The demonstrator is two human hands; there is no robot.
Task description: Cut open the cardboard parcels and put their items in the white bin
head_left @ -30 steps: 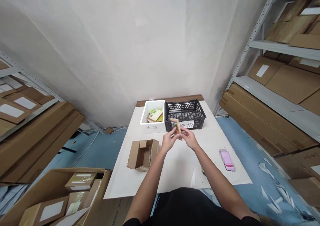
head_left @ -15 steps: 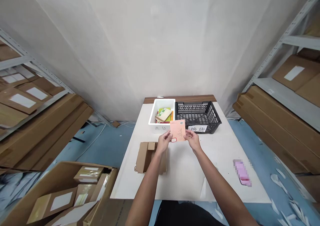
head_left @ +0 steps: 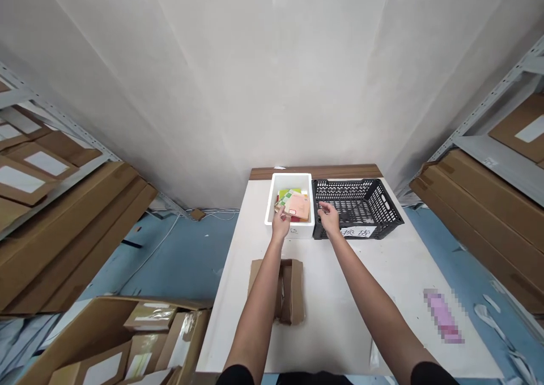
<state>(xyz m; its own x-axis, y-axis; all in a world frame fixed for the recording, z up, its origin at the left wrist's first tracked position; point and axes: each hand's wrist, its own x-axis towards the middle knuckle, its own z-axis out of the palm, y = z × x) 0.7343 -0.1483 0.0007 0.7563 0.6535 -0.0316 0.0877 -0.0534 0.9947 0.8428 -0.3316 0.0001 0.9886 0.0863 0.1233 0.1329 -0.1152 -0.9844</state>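
A pink booklet (head_left: 298, 205) is over the white bin (head_left: 291, 231), above other booklets inside it. My left hand (head_left: 280, 224) pinches the booklet's lower left edge at the bin's front rim. A green-and-cream booklet (head_left: 282, 199) shows partly beneath it. Apart from the booklet, my right hand (head_left: 329, 219) hovers over the front left corner of the black plastic crate (head_left: 385, 226), thumb and fingers parted, holding nothing. The opened cardboard box (head_left: 293, 294) stands on the table, partly hidden by my left forearm.
The white table (head_left: 340, 317) carries a blurred pink item (head_left: 444, 317) at the right. A large carton (head_left: 106, 308) of parcels stands at lower left. Shelves with cardboard boxes (head_left: 42, 163) flank both sides. A cable (head_left: 148, 254) lies on the blue floor.
The pink booklet has moved from in front of the containers, held by both hands, to over the white bin. My right hand has let go of it. The view has shifted slightly.
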